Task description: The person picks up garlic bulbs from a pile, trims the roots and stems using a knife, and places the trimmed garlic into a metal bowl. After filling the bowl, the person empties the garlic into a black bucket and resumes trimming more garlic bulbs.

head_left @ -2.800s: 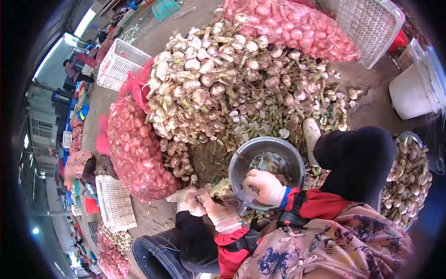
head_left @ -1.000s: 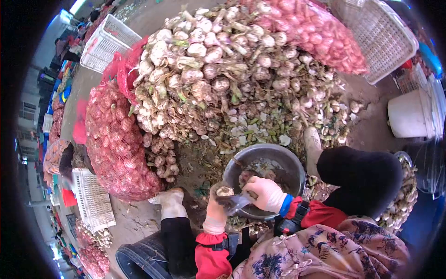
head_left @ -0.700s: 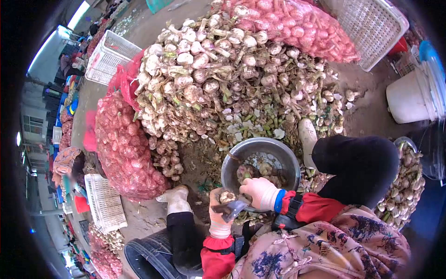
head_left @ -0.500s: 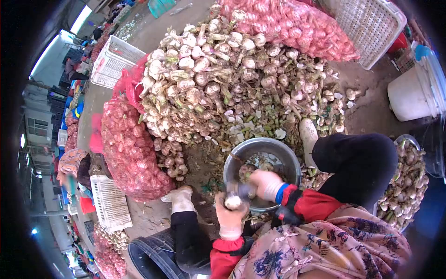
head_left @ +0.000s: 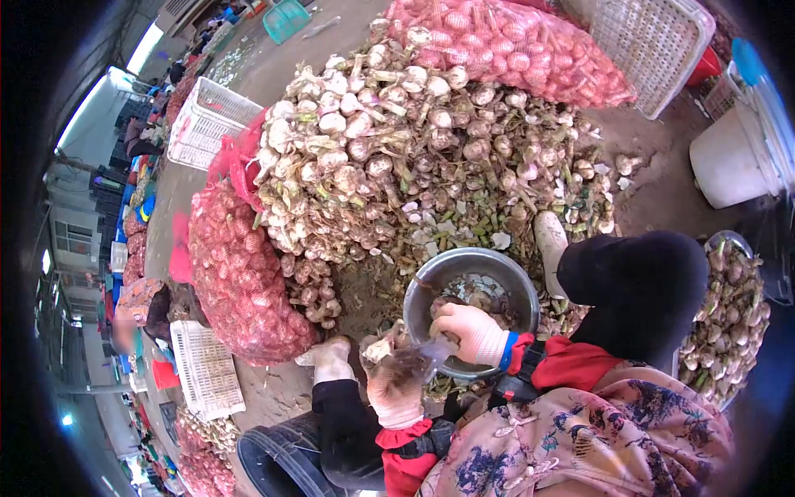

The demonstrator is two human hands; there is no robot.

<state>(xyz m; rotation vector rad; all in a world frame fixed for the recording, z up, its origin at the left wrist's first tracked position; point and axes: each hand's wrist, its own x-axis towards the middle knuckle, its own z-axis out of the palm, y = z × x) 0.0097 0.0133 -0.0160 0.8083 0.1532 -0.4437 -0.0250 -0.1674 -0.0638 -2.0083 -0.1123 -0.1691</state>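
Note:
My left hand (head_left: 393, 388) is closed around a garlic bulb (head_left: 378, 351), left of the metal basin. My right hand (head_left: 470, 331) grips a tool with a blurred blade (head_left: 431, 352) that points toward my left hand; its exact shape is unclear. The right hand is over the metal basin (head_left: 527, 286), which holds white peelings and some bulbs (head_left: 480, 300). Beyond the basin rises a large heap of garlic (head_left: 356, 149) with stems and loose skins.
Red mesh sacks of garlic (head_left: 240, 273) (head_left: 513, 50) flank the heap. White crates (head_left: 205, 369) stand at left and top right. A white bucket (head_left: 729, 166) is at right, a dark bucket (head_left: 286, 455) by my left leg. A person (head_left: 141, 311) is far left.
My left hand has moved slightly left and down, with the garlic bulb turned in it. My right hand has shifted slightly left. The view has tilted a little.

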